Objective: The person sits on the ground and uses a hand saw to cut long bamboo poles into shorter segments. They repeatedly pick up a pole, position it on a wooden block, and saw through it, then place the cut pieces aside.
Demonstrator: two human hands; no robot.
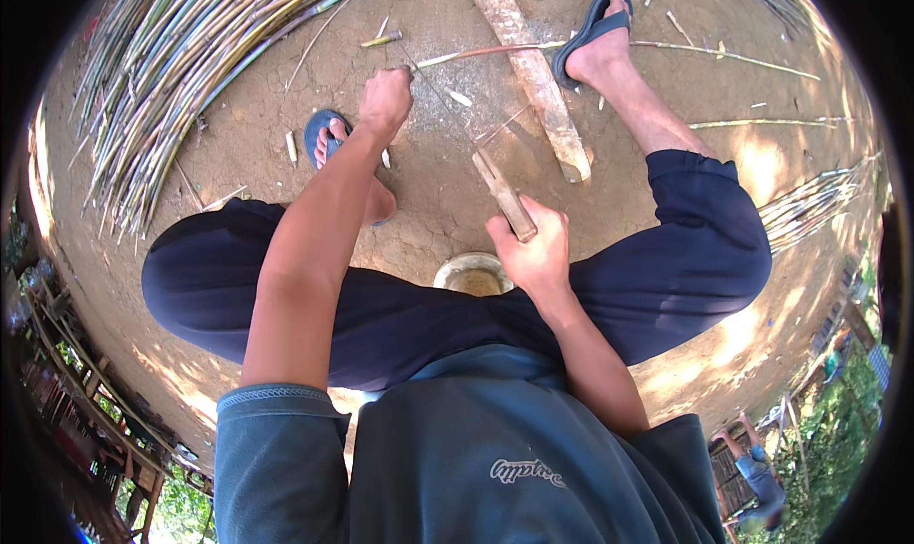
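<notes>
My left hand (pixel 386 101) is closed at the pale end of a long, thin cane (pixel 495 49). The cane runs right across a rough wooden log (pixel 535 78) and passes by my sandalled right foot (pixel 598 39). In my closed right hand (pixel 539 244) is a wooden-handled tool (pixel 505 197), raised in front of my lap and pointing away from me. A thin dark line extends from the tool's far end; whether it is a blade I cannot make out. Another thin dark line slants beside my left fist. Pale chips and sawdust lie on the ground between the hands.
Many long canes (pixel 190 68) lie in a large heap at the far left. A smaller bundle (pixel 814 201) rests at the right. Beneath me is a low round seat or pot (pixel 473 274). Another person's legs (pixel 757 477) show at the lower right.
</notes>
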